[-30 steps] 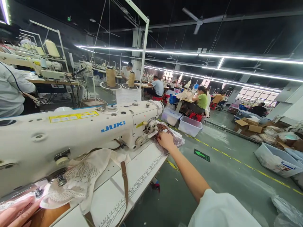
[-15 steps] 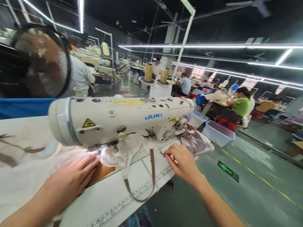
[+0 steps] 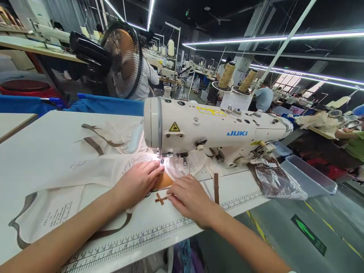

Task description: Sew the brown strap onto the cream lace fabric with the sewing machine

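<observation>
Both hands flat on cream fabric at the sewing machine.

At frame centre, the left hand [image 3: 138,181] presses the cream fabric [image 3: 93,170] beside the needle; the right hand [image 3: 190,198], fingers spread, rests by a small brown strap cross [image 3: 160,198] on the tabletop [image 3: 42,140], below the sewing machine [image 3: 210,131].

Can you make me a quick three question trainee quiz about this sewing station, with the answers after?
1. True or false: both hands rest on the cream fabric beside the needle.
2. Which brand name is on the sewing machine?
3. What lies at the table's right end: A) scissors, B) a plastic bag, C) a fan?

Key: 1. True: left hand and right hand lie flat there. 2. JUKI. 3. B.
</observation>
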The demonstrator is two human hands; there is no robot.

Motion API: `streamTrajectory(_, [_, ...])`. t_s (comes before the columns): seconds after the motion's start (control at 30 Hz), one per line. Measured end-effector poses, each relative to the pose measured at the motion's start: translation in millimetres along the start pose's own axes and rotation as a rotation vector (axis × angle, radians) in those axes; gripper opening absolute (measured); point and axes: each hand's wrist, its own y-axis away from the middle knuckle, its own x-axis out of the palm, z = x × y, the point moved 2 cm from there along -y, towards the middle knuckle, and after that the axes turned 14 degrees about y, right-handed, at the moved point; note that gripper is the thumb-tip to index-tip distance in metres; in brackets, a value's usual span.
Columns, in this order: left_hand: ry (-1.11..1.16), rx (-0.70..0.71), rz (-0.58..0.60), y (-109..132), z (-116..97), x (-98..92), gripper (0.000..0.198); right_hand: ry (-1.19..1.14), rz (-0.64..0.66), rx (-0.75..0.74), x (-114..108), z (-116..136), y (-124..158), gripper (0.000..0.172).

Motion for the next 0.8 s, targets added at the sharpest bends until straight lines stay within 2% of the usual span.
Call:
streamTrajectory(0.13, [0.033,-0.018,0.006,-1,0,-1.2,0.043,0.086,0.011,0.052,6,19,0,0.023])
streamTrajectory(0.23, [0.073,-0.024,-0.005,1,0,-2.2,0.043,0.153,0.013,0.043,12,27,-4,0.019])
streamTrajectory(0.43, [0.029,-0.020,0.003,1,-2,-4.0,0.042,0.163,0.024,0.026,9,24,-6,0.016])
streamTrajectory(0.57, [0.046,0.003,-0.015,1,-2,-7.2,0.041,0.154,0.027,0.098,3,16,-10,0.013])
streamTrajectory(0.7, [0.142,0.027,-0.040,1,1,-9.2,0.039,0.185,0.198,0.180,-2,7,-27,0.016])
streamTrajectory(0.8, [0.165,0.028,-0.060,1,2,-9.6,0.036,0.144,0.339,0.184,-4,1,-42,0.020])
